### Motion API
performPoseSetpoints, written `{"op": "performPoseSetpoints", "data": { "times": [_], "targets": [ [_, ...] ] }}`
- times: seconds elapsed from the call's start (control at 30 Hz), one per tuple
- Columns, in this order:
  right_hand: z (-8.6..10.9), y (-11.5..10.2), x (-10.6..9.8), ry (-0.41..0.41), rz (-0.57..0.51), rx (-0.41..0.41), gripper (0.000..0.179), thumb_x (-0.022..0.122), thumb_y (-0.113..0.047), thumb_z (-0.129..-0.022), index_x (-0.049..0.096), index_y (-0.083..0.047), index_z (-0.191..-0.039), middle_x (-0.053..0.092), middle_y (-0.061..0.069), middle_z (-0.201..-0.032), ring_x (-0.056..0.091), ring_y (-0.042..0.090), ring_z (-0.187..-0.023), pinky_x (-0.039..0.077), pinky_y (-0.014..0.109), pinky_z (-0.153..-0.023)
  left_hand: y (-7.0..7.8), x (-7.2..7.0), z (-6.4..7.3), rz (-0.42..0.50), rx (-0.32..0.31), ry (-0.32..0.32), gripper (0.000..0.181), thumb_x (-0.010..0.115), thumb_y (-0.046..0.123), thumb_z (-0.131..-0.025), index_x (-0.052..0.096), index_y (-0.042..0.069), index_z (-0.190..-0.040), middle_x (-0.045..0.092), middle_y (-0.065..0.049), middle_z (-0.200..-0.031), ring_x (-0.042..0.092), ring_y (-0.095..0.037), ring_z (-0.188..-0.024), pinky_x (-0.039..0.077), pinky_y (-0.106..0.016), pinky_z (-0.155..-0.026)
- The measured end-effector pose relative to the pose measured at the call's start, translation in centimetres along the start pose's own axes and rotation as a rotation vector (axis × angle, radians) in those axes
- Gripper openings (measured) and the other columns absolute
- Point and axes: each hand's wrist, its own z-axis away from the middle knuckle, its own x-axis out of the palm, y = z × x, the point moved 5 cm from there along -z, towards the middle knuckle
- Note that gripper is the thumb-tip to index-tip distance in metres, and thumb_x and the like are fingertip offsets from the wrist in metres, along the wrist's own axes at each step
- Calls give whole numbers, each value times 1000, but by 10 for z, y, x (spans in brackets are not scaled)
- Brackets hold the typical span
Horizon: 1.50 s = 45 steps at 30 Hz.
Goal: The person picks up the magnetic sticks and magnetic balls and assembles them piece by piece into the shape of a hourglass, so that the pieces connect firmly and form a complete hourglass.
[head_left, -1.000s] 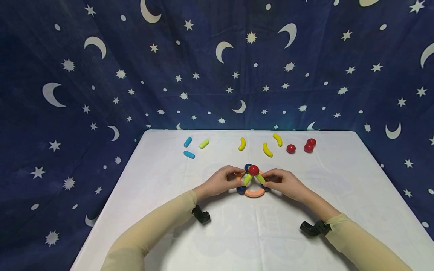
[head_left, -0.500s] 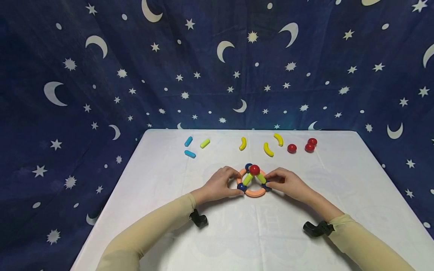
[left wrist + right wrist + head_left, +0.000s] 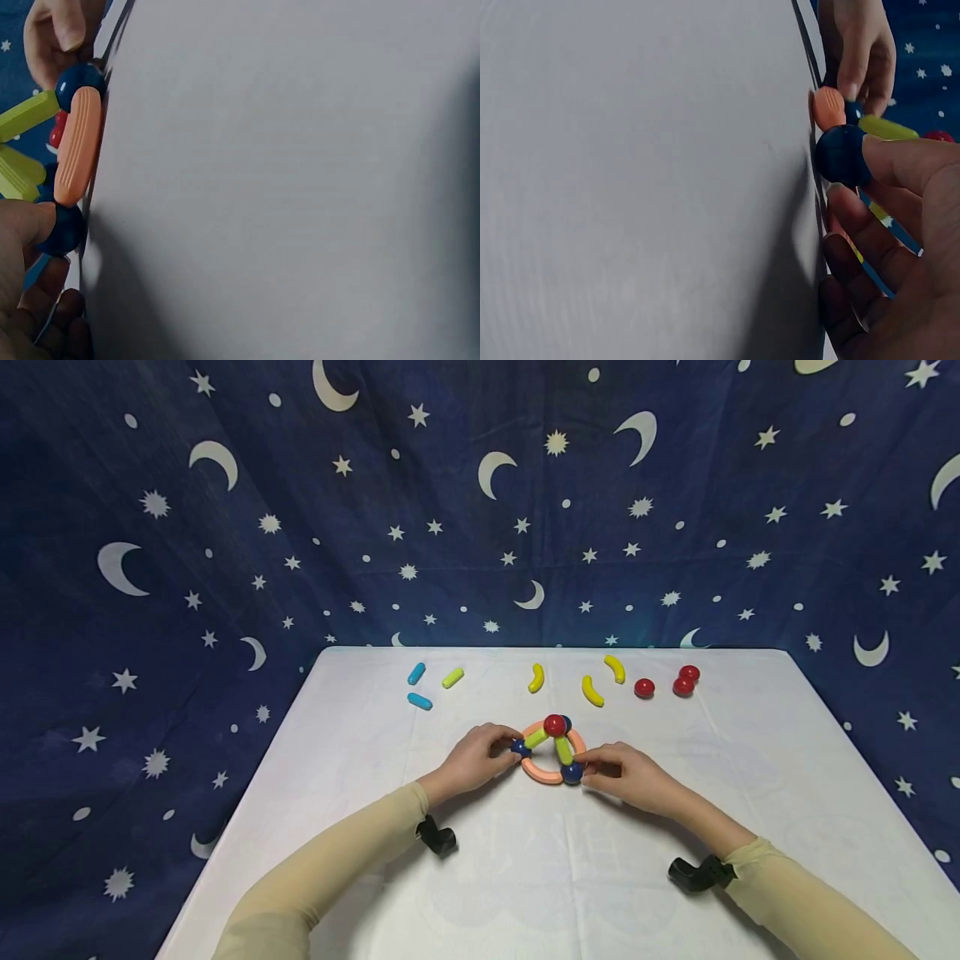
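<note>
A toy frame of balls and rods stands on the white table. Its base is a ring of orange curved rods (image 3: 542, 774) joined by dark blue balls. Lime rods (image 3: 564, 750) lean up from the ring to a red ball (image 3: 555, 725) at the top. My left hand (image 3: 474, 762) pinches the left blue ball (image 3: 64, 229) between thumb and fingers. On the other side, my right hand (image 3: 637, 781) pinches the front right blue ball (image 3: 843, 154) with thumb and fingertips. A third blue ball (image 3: 567, 723) sits at the back, partly hidden behind the red one.
Behind the frame lie two blue rods (image 3: 419, 701), a lime rod (image 3: 452, 677), several yellow curved rods (image 3: 592, 691) and several red balls (image 3: 644, 688). A dark blue cloth (image 3: 450, 510) with moons and stars hangs behind the white table (image 3: 487, 893).
The frame has turned clockwise as seen from above and shifted slightly left and back. My left hand moved its grip to the left blue ball; my right hand stayed beside the right one.
</note>
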Motion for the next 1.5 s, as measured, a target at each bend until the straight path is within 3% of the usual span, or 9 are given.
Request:
{"op": "performPoseSetpoints", "data": {
  "times": [0.37, 0.83, 0.93, 1.07, 1.2, 1.37, 1.5],
  "targets": [
    [1, -12, 13, -68, -11, 10, 34, 76, -32, -94, 73, -27, -127, 64, -7, -101, 53, 20, -99, 47, 38, -84, -8, -5, -9, 2, -53, 17, 40, 65, 27, -102, 62, 16, -140, 66, 0, -124, 59, -13, -105, 48, -33, -95],
    [-6, -9, 8, -101, -58, 15, 29, 73, -30, -97, 74, -27, -125, 68, -7, -109, 56, 21, -103, 48, 42, -92, -11, -6, -10, 26, -51, 2, 39, 64, 29, -103, 63, 18, -140, 65, 1, -129, 58, -14, -111, 47, -35, -99],
    [-9, -1, 4, -46, -93, 45, 26, 72, -32, -97, 75, -24, -122, 70, -5, -111, 58, 21, -103, 50, 39, -91, -12, -6, -11, 27, -53, 1, 39, 64, 29, -103, 63, 18, -140, 65, 1, -129, 58, -14, -112, 46, -35, -100],
    [-16, 10, -10, 113, -116, 73, 26, 71, -30, -99, 73, -16, -121, 70, 1, -114, 60, 21, -97, 52, 31, -83, -12, -6, -11, 25, -53, -7, 39, 64, 30, -103, 63, 19, -140, 65, 1, -129, 58, -14, -113, 46, -35, -101],
    [-25, 15, -22, 199, -83, 51, 31, 69, -22, -100, 68, -12, -129, 68, 7, -123, 61, 24, -100, 52, 36, -85, -12, -7, -11, 25, -51, -13, 39, 64, 30, -103, 62, 19, -141, 65, 1, -129, 58, -14, -115, 46, -35, -102],
    [-37, 14, -20, 112, -27, 40, 49, 69, -29, -99, 58, -13, -144, 59, 13, -141, 55, 33, -124, 46, 54, -104, -11, -7, -12, 22, -50, -20, 40, 63, 31, -104, 62, 20, -142, 66, 2, -125, 58, -14, -108, 47, -34, -96],
    [-40, 13, -14, 47, -3, 85, 54, 69, -33, -99, 55, -19, -149, 56, 12, -142, 48, 34, -129, 40, 58, -108, -10, -6, -14, 8, -51, -32, 41, 63, 30, -104, 61, 20, -144, 65, 2, -115, 55, -15, -96, 47, -33, -86]
  ]
}}
